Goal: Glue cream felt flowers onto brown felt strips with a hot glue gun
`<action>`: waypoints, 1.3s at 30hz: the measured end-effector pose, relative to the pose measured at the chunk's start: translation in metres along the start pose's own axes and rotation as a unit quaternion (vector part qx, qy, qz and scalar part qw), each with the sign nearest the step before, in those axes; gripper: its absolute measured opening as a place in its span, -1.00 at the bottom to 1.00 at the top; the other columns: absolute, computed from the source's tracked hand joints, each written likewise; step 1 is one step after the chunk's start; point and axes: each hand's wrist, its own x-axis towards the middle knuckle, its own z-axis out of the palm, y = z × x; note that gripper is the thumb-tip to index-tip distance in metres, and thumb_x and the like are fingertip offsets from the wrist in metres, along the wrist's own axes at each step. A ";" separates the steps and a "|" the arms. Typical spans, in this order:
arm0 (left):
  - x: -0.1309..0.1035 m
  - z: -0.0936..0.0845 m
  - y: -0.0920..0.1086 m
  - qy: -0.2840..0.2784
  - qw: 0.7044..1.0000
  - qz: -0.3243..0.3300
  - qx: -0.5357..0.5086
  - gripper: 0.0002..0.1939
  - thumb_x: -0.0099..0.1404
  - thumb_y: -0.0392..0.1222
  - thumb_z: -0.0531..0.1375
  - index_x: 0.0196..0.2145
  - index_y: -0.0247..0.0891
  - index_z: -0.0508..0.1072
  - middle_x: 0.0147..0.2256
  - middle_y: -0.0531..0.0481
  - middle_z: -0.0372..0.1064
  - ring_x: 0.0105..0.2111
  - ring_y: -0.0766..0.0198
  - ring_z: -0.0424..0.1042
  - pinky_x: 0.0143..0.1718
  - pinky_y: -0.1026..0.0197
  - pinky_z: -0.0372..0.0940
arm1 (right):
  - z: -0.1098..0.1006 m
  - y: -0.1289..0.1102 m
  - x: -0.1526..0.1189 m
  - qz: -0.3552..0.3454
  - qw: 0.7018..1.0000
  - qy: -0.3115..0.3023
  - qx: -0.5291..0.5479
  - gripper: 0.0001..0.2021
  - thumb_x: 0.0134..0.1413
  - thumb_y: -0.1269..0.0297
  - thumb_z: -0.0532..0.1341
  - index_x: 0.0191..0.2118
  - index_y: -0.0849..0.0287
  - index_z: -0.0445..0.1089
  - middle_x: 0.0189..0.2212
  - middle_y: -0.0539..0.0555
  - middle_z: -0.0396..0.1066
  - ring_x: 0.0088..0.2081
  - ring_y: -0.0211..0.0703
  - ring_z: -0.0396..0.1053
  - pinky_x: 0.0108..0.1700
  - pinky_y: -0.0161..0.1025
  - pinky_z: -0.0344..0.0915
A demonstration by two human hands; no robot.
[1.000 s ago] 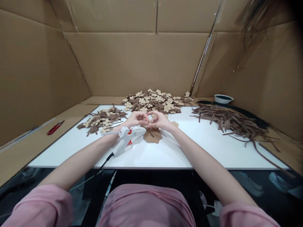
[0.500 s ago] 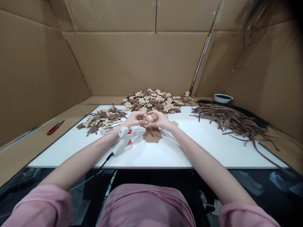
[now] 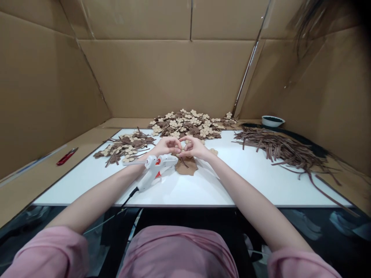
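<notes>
My left hand (image 3: 168,145) and my right hand (image 3: 194,147) meet at the middle of the white board, fingertips pinched around a small beige flower cutout (image 3: 183,146). Fingers cover part of the flower. A thin brown strip (image 3: 184,163) hangs just below the fingertips. Under it lies a tan irregular patch (image 3: 186,170), which looks like leather. A white hot glue gun (image 3: 155,170) with an orange trigger stands by my left wrist, its nozzle toward the patch. Beside my right hand a loose beige flower (image 3: 213,151) lies on the board.
Beige and brown flower cutouts are heaped (image 3: 188,124) at the back. A mixed pile of flowers and strips (image 3: 127,146) lies left, a bundle of brown strips (image 3: 278,146) right. A red utility knife (image 3: 67,156) rests far left; a white bowl (image 3: 273,121) stands back right. Cardboard walls (image 3: 168,77) surround the table.
</notes>
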 end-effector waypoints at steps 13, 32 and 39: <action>-0.002 0.000 0.002 0.003 1.000 -0.006 -0.003 -0.65 -0.04 -0.11 0.44 -0.41 -0.41 0.46 -0.46 -0.02 0.44 -0.49 0.35 0.41 -0.43 0.33 0.27 | 0.000 -0.002 0.000 -0.005 1.000 0.004 0.004 -0.40 -0.38 0.26 0.48 -0.11 0.17 0.31 -0.62 -0.11 0.38 -0.54 -0.24 0.38 -0.51 -0.37 0.22; 0.001 -0.001 -0.005 -0.006 1.000 -0.002 -0.006 -0.66 -0.05 -0.13 0.45 -0.43 -0.41 0.45 -0.51 0.01 0.42 -0.53 0.39 0.37 -0.47 0.36 0.22 | 0.000 0.000 0.000 -0.008 1.000 -0.005 -0.001 -0.40 -0.38 0.24 0.49 -0.10 0.17 0.32 -0.62 -0.11 0.39 -0.52 -0.21 0.39 -0.46 -0.34 0.27; 0.001 -0.001 -0.005 -0.011 1.000 -0.009 -0.016 -0.65 -0.06 -0.14 0.45 -0.42 -0.40 0.44 -0.49 0.01 0.43 -0.52 0.38 0.38 -0.47 0.35 0.22 | 0.000 0.000 0.000 -0.008 1.000 -0.008 -0.006 -0.41 -0.37 0.25 0.49 -0.11 0.17 0.31 -0.60 -0.10 0.40 -0.52 -0.23 0.39 -0.48 -0.36 0.25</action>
